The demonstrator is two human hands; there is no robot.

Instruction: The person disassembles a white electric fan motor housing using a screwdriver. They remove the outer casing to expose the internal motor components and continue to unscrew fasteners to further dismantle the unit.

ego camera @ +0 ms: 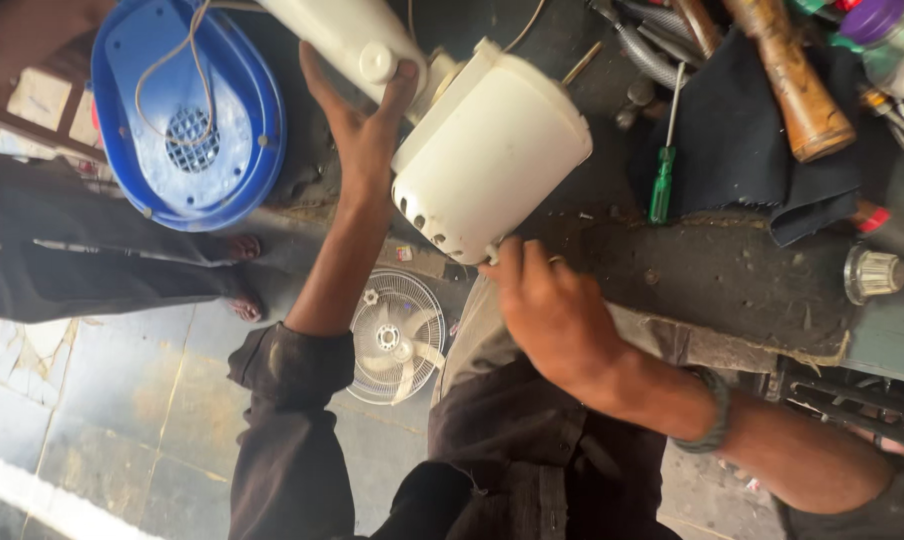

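Holding: white fan motor cover (pixel 492 150) is gripped over the table (pixel 732 270) edge | left hand (pixel 367 125) fingers wrapped on its neck | right hand (pixel 552 310) fingers pinched at rim | risk: cover could be dropped if grip slips.

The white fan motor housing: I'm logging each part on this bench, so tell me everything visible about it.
The white fan motor housing looks like smooth moulded plastic, a rounded tub shape with a row of small vent slots along its lower edge. It is tilted, joined at its upper left to a white neck bearing a round knob. The left hand grips that neck beside the housing; the right hand touches the housing's lower rim with its fingertips. It is held over the dark workbench edge.
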